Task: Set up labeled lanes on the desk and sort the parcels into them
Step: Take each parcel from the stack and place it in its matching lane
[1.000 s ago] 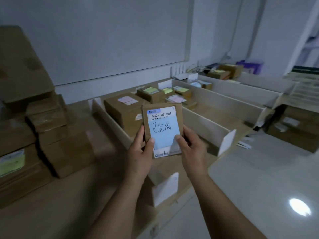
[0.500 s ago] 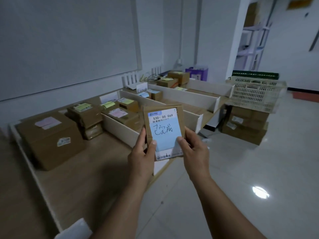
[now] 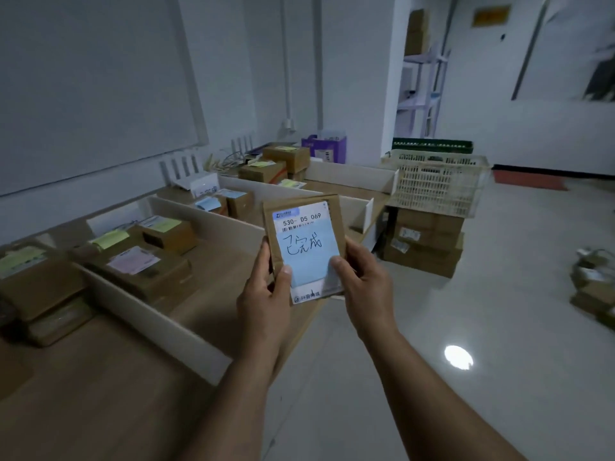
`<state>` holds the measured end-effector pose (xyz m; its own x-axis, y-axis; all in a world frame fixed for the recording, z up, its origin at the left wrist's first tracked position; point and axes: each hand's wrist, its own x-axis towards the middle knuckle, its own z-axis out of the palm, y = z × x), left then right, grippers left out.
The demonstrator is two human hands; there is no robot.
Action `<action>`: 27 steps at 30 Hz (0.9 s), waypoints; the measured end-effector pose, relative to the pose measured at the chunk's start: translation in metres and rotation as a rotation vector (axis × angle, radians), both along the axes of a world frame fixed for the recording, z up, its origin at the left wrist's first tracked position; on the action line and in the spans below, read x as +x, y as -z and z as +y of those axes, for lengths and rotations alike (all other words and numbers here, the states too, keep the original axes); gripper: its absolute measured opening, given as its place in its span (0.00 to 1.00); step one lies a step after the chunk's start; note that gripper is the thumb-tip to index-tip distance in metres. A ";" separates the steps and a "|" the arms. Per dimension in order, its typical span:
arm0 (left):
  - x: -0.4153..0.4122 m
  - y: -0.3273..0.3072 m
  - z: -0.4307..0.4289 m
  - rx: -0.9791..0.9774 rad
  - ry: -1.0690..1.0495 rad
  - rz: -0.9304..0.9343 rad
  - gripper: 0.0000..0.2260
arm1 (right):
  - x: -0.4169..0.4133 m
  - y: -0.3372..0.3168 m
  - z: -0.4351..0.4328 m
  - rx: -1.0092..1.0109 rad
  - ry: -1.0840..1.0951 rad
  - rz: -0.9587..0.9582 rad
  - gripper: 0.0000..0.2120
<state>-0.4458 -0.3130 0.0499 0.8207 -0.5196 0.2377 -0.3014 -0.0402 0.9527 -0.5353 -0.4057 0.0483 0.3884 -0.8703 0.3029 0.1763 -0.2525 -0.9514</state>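
Fingers (image 3: pixel 285 272) clamped tight: left hand (image 3: pixel 263 301) and right hand (image 3: pixel 366 281) pinch the small flat brown cardboard parcel (image 3: pixel 307 251) with a blue handwritten note, upright in the air by the wooden desk's (image 3: pixel 100 377) front edge, near white lane dividers (image 3: pixel 159 314).

2 bare forearms, left hand (image 3: pixel 263 296) & right hand (image 3: pixel 366 284) bare too, thumbnails cut short
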 end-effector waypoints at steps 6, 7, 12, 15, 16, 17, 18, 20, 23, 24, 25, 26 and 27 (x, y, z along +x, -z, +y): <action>0.059 -0.017 -0.105 -0.042 0.077 -0.002 0.23 | 0.049 -0.025 -0.098 -0.001 0.057 0.024 0.12; 0.069 -0.019 -0.119 -0.040 0.089 -0.009 0.23 | 0.059 -0.028 -0.111 -0.003 0.066 0.028 0.13; 0.103 -0.019 -0.177 -0.028 0.112 -0.011 0.22 | 0.092 -0.025 -0.168 -0.030 0.094 0.062 0.10; 0.113 -0.016 -0.209 -0.030 0.140 0.000 0.22 | 0.102 -0.021 -0.202 -0.043 0.102 0.059 0.11; 0.117 -0.015 -0.220 -0.033 0.140 0.002 0.22 | 0.105 -0.020 -0.214 -0.048 0.102 0.052 0.12; 0.120 -0.013 -0.231 -0.038 0.134 0.006 0.22 | 0.109 -0.018 -0.226 -0.055 0.102 0.047 0.13; 0.124 -0.011 -0.242 -0.043 0.124 0.011 0.22 | 0.113 -0.015 -0.239 -0.060 0.096 0.044 0.13; 0.134 -0.006 -0.267 -0.049 0.088 0.019 0.22 | 0.126 -0.010 -0.266 -0.063 0.055 0.045 0.14; 0.152 0.004 -0.311 -0.065 0.023 0.023 0.23 | 0.148 -0.002 -0.314 -0.043 -0.047 0.047 0.13; 0.157 0.007 -0.327 -0.077 0.000 0.029 0.24 | 0.155 0.000 -0.331 -0.051 -0.068 0.055 0.13; 0.161 0.009 -0.343 -0.088 -0.028 0.033 0.24 | 0.162 0.001 -0.349 -0.063 -0.093 0.060 0.13; 0.165 0.010 -0.361 -0.097 -0.062 0.037 0.24 | 0.169 0.001 -0.368 -0.071 -0.128 0.057 0.13; 0.166 0.009 -0.377 -0.102 -0.092 0.043 0.24 | 0.175 0.001 -0.386 -0.070 -0.166 0.052 0.14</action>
